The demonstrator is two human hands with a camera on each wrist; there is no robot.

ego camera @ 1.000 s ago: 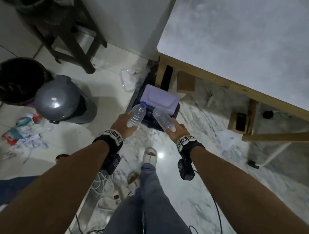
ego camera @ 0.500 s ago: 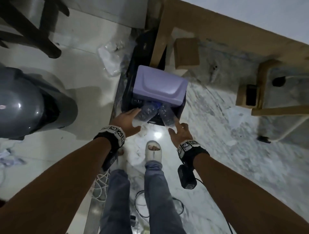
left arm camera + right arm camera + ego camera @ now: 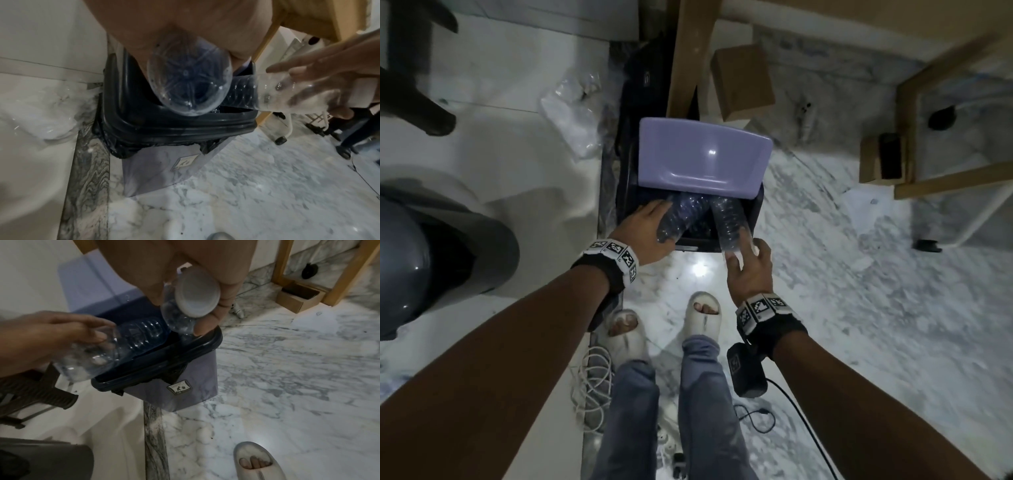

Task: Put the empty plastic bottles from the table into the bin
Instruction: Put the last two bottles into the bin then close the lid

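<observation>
A small bin (image 3: 755,209) with a dark rim and a raised purple lid (image 3: 702,154) stands on the marble floor beside a wooden table leg. My left hand (image 3: 657,219) grips a clear empty bottle (image 3: 678,219) near its base, and its far end pokes into the bin opening. Close on the right, my right hand (image 3: 743,250) pinches the near end of a second clear bottle (image 3: 729,222), which also slants into the opening. The left wrist view faces the first bottle's base (image 3: 185,81) above the bin rim (image 3: 164,128). The right wrist view has both bottles (image 3: 139,337) over the rim (image 3: 160,356).
A grey round-topped bin (image 3: 431,246) stands at the left and dark chair legs (image 3: 414,102) at the far left. A cardboard box (image 3: 743,82) and a wooden table frame (image 3: 688,54) lie behind the bin. Crumpled plastic (image 3: 571,116), white cable (image 3: 592,387) and my slippered feet (image 3: 703,315) are on the floor.
Both hands have gone down and forward from above the bin, pushing the two bottles into the opening under the lid. My head has leaned in over the bin.
</observation>
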